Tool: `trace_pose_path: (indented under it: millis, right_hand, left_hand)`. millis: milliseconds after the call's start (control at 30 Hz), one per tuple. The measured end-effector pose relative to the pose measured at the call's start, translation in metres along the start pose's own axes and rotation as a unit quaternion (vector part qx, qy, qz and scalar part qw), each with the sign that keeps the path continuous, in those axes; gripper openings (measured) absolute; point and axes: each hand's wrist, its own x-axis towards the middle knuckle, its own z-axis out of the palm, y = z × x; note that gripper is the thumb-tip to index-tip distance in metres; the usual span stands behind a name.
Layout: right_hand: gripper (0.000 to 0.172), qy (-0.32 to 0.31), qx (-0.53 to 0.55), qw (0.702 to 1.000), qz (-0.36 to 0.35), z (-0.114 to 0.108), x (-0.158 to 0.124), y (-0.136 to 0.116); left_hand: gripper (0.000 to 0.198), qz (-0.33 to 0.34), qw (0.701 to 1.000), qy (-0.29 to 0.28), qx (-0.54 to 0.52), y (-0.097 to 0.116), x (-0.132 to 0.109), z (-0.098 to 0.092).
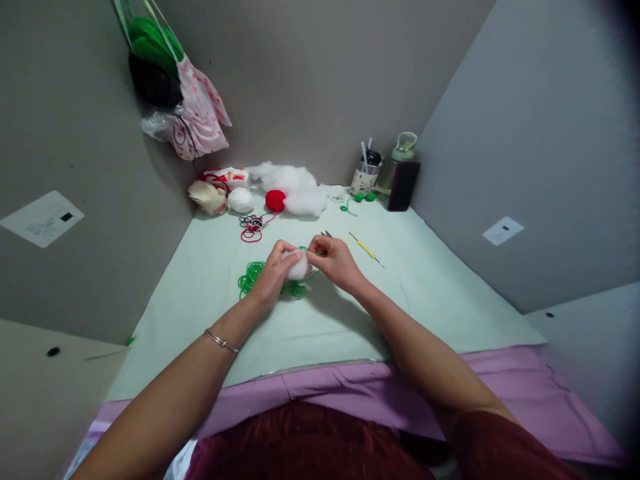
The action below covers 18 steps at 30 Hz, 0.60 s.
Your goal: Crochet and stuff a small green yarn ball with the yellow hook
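My left hand [273,272] is closed around a tuft of white stuffing [299,268], its thumb lying over the top. At the tuft's right edge, my right hand [334,259] is closed in a pinch; what sits between its fingertips is too small to make out. A little green shows beside those fingertips, and a thin green strand runs below them. Loose green yarn [250,277] lies in coils beside and under my left hand. Just behind my right hand, the dark tips of scissors [326,234] stick out. A yellow-handled crochet hook [366,249] rests to the right.
Along the back stand white stuffing [287,179], a red yarn ball [275,201], a white yarn ball [241,200], a pen cup [365,180], a bottle [387,175] and a phone [404,187]. Tangled red and black yarn [251,229] lies at left. Grey partitions enclose the table [200,293].
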Motion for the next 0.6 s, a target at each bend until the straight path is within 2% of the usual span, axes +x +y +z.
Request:
trace_pose_path:
  millis: [100,200,267,367,467,600]
  right_hand:
    - [0.026,-0.01,0.008,1.0,0.005,-0.006,-0.001,-0.003]
    - [0.03,-0.059,0.028,0.998,-0.006,-0.011,-0.004,-0.012]
    - [0.028,-0.096,0.038,0.995,-0.013,-0.011,-0.006,-0.017]
    - [0.015,-0.129,0.036,0.991,-0.022,-0.007,-0.01,-0.021]
    - [0.012,-0.115,0.016,0.993,-0.031,0.001,-0.012,-0.018]
    - [0.014,-0.042,-0.018,0.999,-0.028,0.008,-0.01,-0.013]
  left_hand:
    - [0.051,0.0,1.0,-0.015,0.005,0.001,0.001,-0.001]
    - [0.052,0.002,1.0,-0.012,0.015,0.001,0.005,-0.004]
    - [0.047,0.008,1.0,0.003,0.026,0.0,0.007,-0.006]
    - [0.039,0.025,0.997,0.049,0.045,-0.004,0.01,-0.008]
    - [0.032,0.031,0.995,0.085,0.051,-0.009,0.011,-0.008]
    - [0.028,0.014,0.997,0.072,0.03,-0.01,0.009,-0.004]
